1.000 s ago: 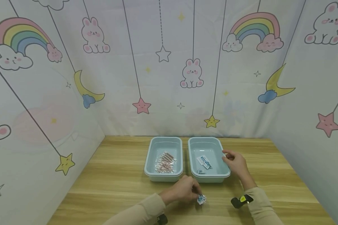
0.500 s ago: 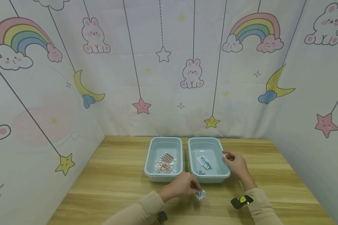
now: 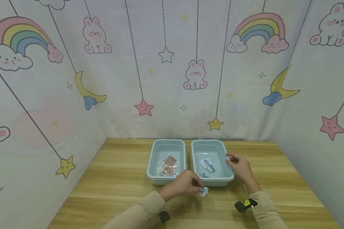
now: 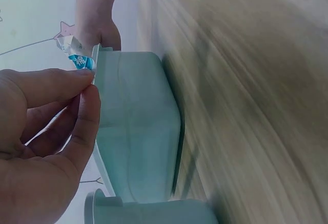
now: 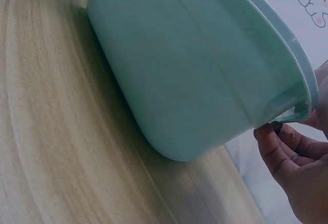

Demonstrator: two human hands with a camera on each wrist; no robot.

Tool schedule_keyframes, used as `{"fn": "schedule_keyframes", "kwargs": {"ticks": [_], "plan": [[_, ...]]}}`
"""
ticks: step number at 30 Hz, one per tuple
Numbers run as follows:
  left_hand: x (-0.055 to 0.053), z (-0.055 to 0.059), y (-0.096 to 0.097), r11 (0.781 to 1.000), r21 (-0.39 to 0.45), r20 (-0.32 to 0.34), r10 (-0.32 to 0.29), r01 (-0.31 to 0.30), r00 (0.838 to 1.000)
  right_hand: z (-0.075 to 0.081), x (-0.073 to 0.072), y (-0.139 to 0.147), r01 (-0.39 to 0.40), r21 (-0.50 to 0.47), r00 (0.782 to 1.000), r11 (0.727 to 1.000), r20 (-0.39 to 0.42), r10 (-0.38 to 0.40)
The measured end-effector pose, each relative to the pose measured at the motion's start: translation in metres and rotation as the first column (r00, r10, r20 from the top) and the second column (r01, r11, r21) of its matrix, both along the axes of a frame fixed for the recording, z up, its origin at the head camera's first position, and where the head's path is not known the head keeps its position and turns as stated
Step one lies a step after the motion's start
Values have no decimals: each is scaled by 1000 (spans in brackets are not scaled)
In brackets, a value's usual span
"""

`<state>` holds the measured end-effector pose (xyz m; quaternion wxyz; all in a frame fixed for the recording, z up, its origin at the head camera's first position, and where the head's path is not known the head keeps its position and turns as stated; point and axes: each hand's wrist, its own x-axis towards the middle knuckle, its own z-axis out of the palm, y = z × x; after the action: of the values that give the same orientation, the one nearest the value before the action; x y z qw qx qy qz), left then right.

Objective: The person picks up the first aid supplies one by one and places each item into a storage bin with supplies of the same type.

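Observation:
Between thumb and fingertips, my left hand [image 3: 182, 185] pinches a small crumpled white wrapper with blue print [image 3: 204, 191]. It is held just in front of the right-hand light blue bin [image 3: 215, 180], and in the left wrist view the wrapper [image 4: 78, 55] overlaps the bin's rim. My right hand [image 3: 241, 166] grips that bin's right rim; the right wrist view has its fingers curled at the edge of the bin wall [image 5: 189, 75]. Inside this bin lie flat white-and-blue packets [image 3: 208, 165] and a small crumpled piece [image 3: 204, 175] near the front.
A matching light blue bin [image 3: 167, 181] stands to the left, holding a pile of thin brownish sticks with white ends [image 3: 169, 165]. Both bins are on a wood-grain table [image 3: 123, 178]. A cartoon-printed cloth [image 3: 172, 121] rises behind and along both sides.
My left hand has risen and moved forward with the crumpled wrapper, from low over the table to near the right bin's front rim. The right hand stays on the bin.

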<state>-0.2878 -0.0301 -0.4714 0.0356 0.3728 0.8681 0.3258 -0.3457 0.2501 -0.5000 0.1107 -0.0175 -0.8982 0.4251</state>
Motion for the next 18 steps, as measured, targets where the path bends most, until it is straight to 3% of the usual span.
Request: {"fn": "schedule_keyframes", "kwargs": {"ticks": [9,18], "plan": [[-4,3,-2,998,37,63,48,-51,997,0,-1,1,-6,0,1000,1000,0,6],[-9,7,-1,994,80,59,69,-73,996,-1,0,2,-7,-3,1000,1000,-11,7]]}}
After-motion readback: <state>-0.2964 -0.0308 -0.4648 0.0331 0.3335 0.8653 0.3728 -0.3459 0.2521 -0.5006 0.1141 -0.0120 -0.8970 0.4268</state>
